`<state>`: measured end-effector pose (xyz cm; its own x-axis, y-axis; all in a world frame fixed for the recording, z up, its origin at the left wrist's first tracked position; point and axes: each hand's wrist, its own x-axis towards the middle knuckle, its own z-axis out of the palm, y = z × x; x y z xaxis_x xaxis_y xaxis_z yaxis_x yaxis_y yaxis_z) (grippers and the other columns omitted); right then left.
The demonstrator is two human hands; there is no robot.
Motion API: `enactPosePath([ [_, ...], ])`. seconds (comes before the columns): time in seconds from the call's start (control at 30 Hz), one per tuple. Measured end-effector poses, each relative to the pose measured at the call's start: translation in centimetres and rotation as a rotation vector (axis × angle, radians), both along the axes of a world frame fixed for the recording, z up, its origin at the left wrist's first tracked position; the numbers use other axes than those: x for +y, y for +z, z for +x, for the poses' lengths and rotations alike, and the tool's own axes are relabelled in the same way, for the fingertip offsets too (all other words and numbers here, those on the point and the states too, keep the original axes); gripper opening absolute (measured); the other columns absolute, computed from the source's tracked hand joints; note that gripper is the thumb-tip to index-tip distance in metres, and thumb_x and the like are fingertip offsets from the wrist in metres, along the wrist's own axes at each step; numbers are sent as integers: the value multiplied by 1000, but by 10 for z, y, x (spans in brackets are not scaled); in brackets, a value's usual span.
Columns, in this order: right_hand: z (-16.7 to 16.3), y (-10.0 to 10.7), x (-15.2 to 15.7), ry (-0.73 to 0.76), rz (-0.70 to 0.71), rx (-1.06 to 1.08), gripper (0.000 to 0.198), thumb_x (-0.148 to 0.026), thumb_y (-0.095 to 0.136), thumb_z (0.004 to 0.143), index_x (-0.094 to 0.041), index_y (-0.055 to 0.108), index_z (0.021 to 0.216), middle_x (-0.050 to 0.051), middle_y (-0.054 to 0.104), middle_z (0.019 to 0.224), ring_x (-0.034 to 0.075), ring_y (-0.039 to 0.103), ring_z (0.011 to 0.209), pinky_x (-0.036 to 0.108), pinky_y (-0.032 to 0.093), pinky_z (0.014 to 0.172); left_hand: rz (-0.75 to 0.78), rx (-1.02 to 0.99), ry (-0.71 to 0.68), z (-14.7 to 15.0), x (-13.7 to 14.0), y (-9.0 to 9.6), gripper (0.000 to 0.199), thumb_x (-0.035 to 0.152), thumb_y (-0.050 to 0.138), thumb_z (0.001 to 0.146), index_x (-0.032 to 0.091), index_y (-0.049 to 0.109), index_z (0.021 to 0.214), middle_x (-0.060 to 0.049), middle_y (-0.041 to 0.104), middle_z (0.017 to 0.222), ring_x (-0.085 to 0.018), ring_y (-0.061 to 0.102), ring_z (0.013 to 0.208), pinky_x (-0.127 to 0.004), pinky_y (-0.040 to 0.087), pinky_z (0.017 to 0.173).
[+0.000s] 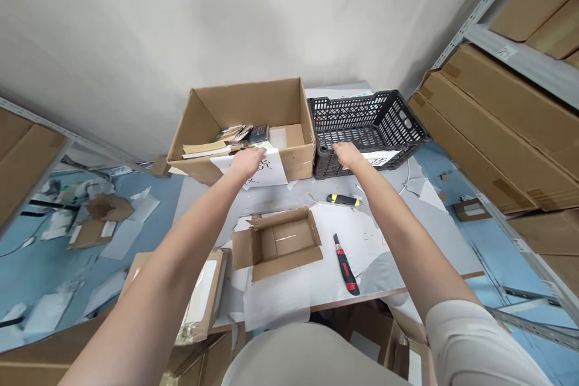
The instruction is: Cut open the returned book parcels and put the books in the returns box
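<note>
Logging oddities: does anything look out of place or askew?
Loose white sheets and an open brown cardboard box lie strewn on the blue floor at left, like litter; the handwritten white paper under the left hand hangs crookedly on the large brown cardboard carton.

The hands (248, 163) (347, 155) are bare, the top (294, 359) pale grey, its right sleeve (470, 341) short and creased.

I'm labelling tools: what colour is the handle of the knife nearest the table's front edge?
The knife handle is red and black, clearest in the head view.
</note>
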<state>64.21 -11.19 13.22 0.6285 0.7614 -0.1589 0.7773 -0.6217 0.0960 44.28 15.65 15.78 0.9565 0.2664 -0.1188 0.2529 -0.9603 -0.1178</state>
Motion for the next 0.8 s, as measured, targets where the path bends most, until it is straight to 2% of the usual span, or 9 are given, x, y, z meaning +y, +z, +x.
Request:
enactPosePath([
  [0.17, 4, 1, 3, 22, -56, 56, 33, -27, 37, 96, -18, 60, 118, 17, 63, 118, 26, 59, 106, 36, 44, 85, -7, 18, 7, 1, 1, 2, 30, 32, 33, 96, 18, 57, 107, -13, 67, 107, -28, 65, 97, -32, 44, 70],
  [0.37, -5, -1, -1, 45, -85, 66, 36, -24, 33, 97, -15, 59, 120, 18, 59, 120, 28, 54, 113, 34, 46, 86, -24, 12, -8, -7, 0, 3, 30, 31, 34, 96, 19, 58, 108, -13, 66, 108, -26, 63, 98, -32, 44, 74],
  [0.6, -25, -4, -13, 98, -75, 42, 35, -22, 33, 97, -14, 58, 120, 19, 62, 110, 28, 56, 105, 33, 46, 80, -45, 4, -49, -28, -3, 1, 28, 29, 35, 95, 17, 58, 107, -15, 67, 104, -28, 63, 98, -34, 43, 76],
  [0.8, -25, -7, -17, 149, -85, 36, 33, -20, 34, 97, -13, 57, 120, 17, 62, 108, 26, 56, 101, 32, 44, 80, -39, 17, -34, -40, -23, 2, 30, 30, 35, 96, 16, 59, 106, -15, 67, 103, -29, 64, 97, -33, 43, 73],
])
